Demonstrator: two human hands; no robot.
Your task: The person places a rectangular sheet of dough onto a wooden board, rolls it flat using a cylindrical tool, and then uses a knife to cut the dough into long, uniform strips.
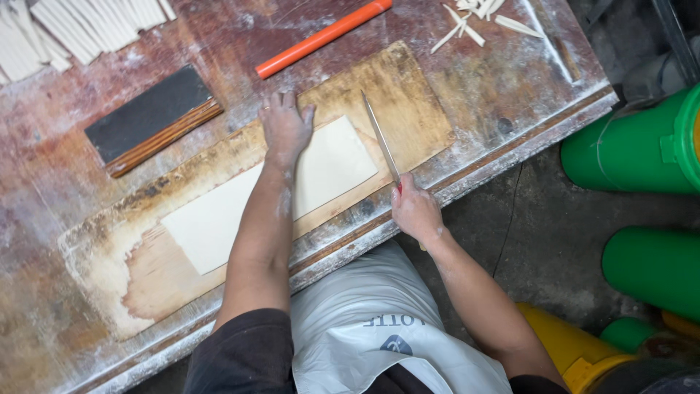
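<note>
A flat pale sheet of dough lies on a long worn wooden board on the floury table. My left hand presses flat on the far edge of the sheet, fingers spread. My right hand grips the red handle of a long thin knife, whose blade lies along the right end of the dough and points away from me.
An orange rod lies beyond the board. A dark block on a wooden base sits at the left. Cut dough strips lie at the far left, trimmings at the far right. Green buckets and a yellow container stand on the floor.
</note>
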